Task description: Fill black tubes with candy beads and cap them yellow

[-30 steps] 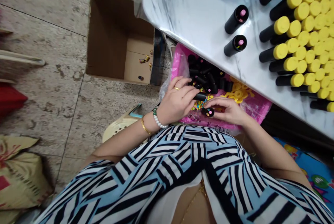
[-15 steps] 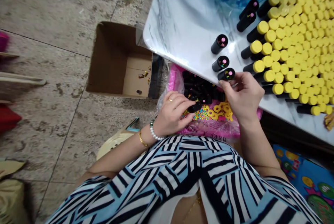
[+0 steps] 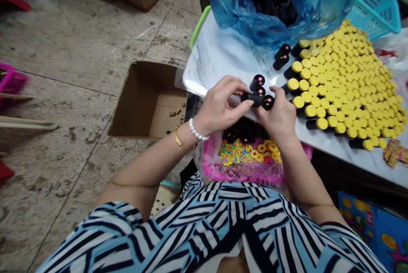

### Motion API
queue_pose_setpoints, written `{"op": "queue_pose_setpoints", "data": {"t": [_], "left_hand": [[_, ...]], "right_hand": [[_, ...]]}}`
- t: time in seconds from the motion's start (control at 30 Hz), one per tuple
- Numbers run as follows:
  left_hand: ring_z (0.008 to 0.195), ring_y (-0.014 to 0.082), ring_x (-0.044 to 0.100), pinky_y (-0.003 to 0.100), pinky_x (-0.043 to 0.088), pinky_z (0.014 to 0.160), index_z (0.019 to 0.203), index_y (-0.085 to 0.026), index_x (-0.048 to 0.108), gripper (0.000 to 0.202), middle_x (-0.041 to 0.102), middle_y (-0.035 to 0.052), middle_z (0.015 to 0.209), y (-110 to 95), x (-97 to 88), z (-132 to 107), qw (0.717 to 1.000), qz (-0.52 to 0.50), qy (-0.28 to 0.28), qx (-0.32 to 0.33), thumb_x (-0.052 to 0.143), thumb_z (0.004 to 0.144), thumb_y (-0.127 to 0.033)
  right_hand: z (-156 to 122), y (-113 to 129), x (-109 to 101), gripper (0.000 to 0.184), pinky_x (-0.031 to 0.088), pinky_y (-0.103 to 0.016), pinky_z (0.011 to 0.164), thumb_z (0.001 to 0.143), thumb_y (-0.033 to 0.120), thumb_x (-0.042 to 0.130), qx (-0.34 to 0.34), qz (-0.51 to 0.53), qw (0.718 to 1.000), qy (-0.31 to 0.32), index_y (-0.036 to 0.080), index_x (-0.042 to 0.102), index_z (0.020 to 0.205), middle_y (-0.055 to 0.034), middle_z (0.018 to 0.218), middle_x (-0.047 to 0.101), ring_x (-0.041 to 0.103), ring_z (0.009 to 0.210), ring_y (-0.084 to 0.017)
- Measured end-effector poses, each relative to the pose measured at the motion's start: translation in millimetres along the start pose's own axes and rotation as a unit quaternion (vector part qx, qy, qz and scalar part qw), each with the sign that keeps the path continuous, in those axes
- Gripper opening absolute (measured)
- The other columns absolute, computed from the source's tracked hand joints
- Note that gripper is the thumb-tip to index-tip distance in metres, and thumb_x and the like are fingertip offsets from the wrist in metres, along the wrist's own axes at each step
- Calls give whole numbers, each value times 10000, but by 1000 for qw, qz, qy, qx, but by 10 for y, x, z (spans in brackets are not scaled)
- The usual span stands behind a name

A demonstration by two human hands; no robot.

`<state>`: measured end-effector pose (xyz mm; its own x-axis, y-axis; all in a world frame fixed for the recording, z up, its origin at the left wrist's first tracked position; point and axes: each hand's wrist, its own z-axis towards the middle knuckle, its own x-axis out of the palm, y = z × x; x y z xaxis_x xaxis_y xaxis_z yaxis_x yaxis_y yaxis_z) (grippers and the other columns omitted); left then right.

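My left hand [image 3: 221, 105] is shut on a short black tube [image 3: 251, 99], gripping it by its left end above the table's front edge. My right hand [image 3: 277, 118] pinches a second black tube [image 3: 268, 102] with a pink-dotted end. Just above them, two similar black tubes [image 3: 257, 82] lie on the white marble table [image 3: 219, 58], nearly touching my fingers. Further right spreads a dense mass of yellow-capped black tubes [image 3: 341, 77]. Below my hands, a pink bag [image 3: 210, 167] holds loose black tubes, coloured beads and yellow rings, partly hidden by my wrists.
A blue plastic bag [image 3: 255, 9] full of black tubes sits at the table's far end, beside a teal plastic basket [image 3: 374, 3]. Left of the table, an open cardboard box [image 3: 146, 103] stands on the tiled floor with small items inside.
My right hand has moved from the tubes on the table to hold one close to my left hand. Both hands now meet at the table edge. The view has tilted further up the table, showing the blue bag.
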<state>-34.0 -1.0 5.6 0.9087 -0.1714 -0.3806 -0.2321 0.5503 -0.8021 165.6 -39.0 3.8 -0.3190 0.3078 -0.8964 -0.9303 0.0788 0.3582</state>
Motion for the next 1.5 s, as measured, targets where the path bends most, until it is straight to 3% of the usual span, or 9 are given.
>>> {"op": "queue_pose_setpoints", "data": {"t": [0.17, 0.37, 0.5, 0.77, 0.9, 1.03, 1.17, 1.3, 1.5], "left_hand": [[1054, 243, 705, 306, 638, 691, 1043, -136, 656, 292, 587, 164, 1408, 145, 33, 329, 968, -202, 58, -134, 612, 932, -402], [1205, 291, 645, 278, 655, 691, 961, -130, 631, 324, 562, 178, 1454, 156, 22, 489, 940, -272, 138, -150, 637, 915, -451], [1259, 280, 604, 262, 648, 744, 911, -137, 625, 301, 646, 155, 1283, 218, 75, 617, 942, -271, 139, -141, 631, 920, -438], [906, 143, 656, 236, 618, 711, 856, -134, 587, 284, 623, 104, 1139, 247, 144, 714, 941, -271, 116, -166, 633, 927, -405], [854, 129, 630, 265, 620, 759, 821, -141, 572, 325, 594, 48, 953, 231, 208, 728, 937, -275, 100, -189, 647, 914, -444], [898, 148, 645, 279, 616, 790, 831, -152, 574, 345, 622, 58, 1015, 240, 238, 743, 943, -261, 81, -193, 651, 899, -481], [836, 126, 647, 233, 568, 722, 908, -169, 620, 245, 662, 75, 1104, 109, 84, 492, 979, -137, 31, -146, 631, 920, -413], [645, 96, 584, 226, 488, 616, 1008, -169, 658, 242, 674, 15, 839, -153, -31, -130, 992, -7, 39, -119, 673, 918, -394], [636, 99, 630, 201, 515, 581, 1031, -167, 650, 341, 673, -10, 762, -261, 215, -1061, 947, -165, 136, -241, 769, 872, -445]], "right_hand": [[182, 76, -17, 640, 552, -420, 735, 884, 566, 665, -7, -53, 998, 28, 180, 591, 1389, -146, 995, 788, 746, 846, -325], [309, 111, -38, 626, 536, -398, 707, 934, 535, 604, -14, -58, 997, 56, 240, 547, 1484, -134, 960, 799, 730, 776, -299], [407, 118, 27, 742, 552, -461, 758, 931, 552, 611, 25, -56, 997, 46, 148, 445, 1530, -192, 989, 780, 726, 823, -338], [160, 31, 48, 905, 584, -471, 780, 951, 475, 594, 10, 20, 999, -44, 141, 76, 1614, -179, 1062, 734, 726, 829, -315], [139, 27, 111, 782, 595, -478, 758, 977, 374, 545, 12, 33, 996, -87, 167, 115, 1597, -122, 944, 730, 720, 746, -294], [279, 71, 130, 848, 604, -465, 743, 972, 342, 557, 31, 46, 996, -72, 103, 74, 1626, -110, 863, 731, 697, 666, -259], [74, 78, -109, 830, 620, -425, 790, 973, 361, 613, -32, 58, 996, -65, 129, 176, 1640, -125, 982, 746, 699, 707, -227], [-472, 42, -438, 592, 614, -410, 961, 950, 338, 696, -173, 119, 978, -13, 259, 502, 1503, -114, 1241, 705, 714, 1040, -253], [-919, -191, -291, 345, 608, -345, 952, 913, 126, 649, -212, 224, 931, 197, 230, 671, 1241, -72, 1158, 735, 717, 1066, -201]]}}
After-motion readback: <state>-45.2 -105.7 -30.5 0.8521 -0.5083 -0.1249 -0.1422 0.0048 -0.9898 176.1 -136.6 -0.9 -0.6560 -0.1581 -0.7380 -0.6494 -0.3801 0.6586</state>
